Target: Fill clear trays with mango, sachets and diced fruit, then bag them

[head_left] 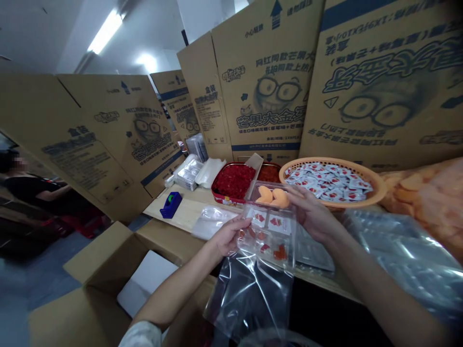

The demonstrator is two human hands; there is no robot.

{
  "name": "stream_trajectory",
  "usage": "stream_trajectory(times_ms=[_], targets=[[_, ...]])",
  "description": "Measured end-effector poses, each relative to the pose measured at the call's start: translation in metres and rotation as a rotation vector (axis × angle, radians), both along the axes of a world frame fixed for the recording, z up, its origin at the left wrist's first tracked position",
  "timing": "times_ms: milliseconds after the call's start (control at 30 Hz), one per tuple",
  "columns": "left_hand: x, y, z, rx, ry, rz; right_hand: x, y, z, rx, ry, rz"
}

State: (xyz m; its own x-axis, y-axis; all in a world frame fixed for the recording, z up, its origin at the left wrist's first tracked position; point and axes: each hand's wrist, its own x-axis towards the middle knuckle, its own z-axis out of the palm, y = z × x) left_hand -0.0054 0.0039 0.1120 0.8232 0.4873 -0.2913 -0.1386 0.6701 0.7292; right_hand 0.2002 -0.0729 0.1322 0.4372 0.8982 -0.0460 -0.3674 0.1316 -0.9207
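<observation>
A clear compartment tray [269,222] is held up between my hands. It holds orange heart-shaped pieces [273,196] at its far end, white sachets with red print [280,223] in the middle and red and orange pieces [279,251] nearest me. My right hand [313,212] grips the tray's right side near the far end. At the left edge, my left hand [229,235] pinches a clear plastic bag [253,294] against the tray. The bag hangs down toward me and seems to surround the tray's lower part; its exact mouth line is hard to make out.
Behind stand tall cardboard boxes [267,96]. On the table are a red tin [231,198] of red pieces, an orange basket [378,185] of sachets, stacked clear trays [408,255] and a blue tape dispenser [170,205]. An open carton [97,294] sits lower left; a person [39,188] is farther left.
</observation>
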Motion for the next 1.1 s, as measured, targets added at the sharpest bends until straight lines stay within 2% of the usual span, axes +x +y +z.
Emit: stream_trajectory(times_ms=[67, 233, 400, 500, 700, 833, 967, 1033, 1100], targets=[[-0.001, -0.001, -0.001, -0.007, 0.016, -0.015, 0.003, 0.004, 0.004, -0.058, -0.001, -0.05], [0.004, 0.001, 0.0, -0.079, 0.045, 0.011, 0.0, 0.008, -0.001, -0.165, -0.168, 0.009], [0.011, 0.007, 0.0, -0.135, 0.055, 0.037, -0.006, 0.008, -0.014, -0.112, -0.357, 0.075], [0.013, 0.008, 0.001, -0.108, 0.023, 0.066, -0.006, 0.006, -0.013, -0.053, -0.498, 0.09], [0.017, 0.002, 0.013, 0.028, -0.016, 0.157, -0.01, -0.001, 0.01, 0.039, -0.758, 0.142], [0.015, -0.001, 0.03, 0.188, 0.004, 0.245, -0.016, -0.007, 0.03, 0.089, -0.901, 0.091], [0.01, -0.001, 0.046, 0.376, 0.048, 0.251, -0.026, -0.008, 0.048, 0.225, -1.08, 0.103], [0.007, -0.001, 0.055, 0.46, 0.033, 0.26, -0.033, -0.007, 0.055, 0.326, -1.131, 0.055], [0.0, -0.001, 0.068, 0.511, 0.023, 0.287, -0.039, -0.008, 0.062, 0.443, -1.169, -0.055]])
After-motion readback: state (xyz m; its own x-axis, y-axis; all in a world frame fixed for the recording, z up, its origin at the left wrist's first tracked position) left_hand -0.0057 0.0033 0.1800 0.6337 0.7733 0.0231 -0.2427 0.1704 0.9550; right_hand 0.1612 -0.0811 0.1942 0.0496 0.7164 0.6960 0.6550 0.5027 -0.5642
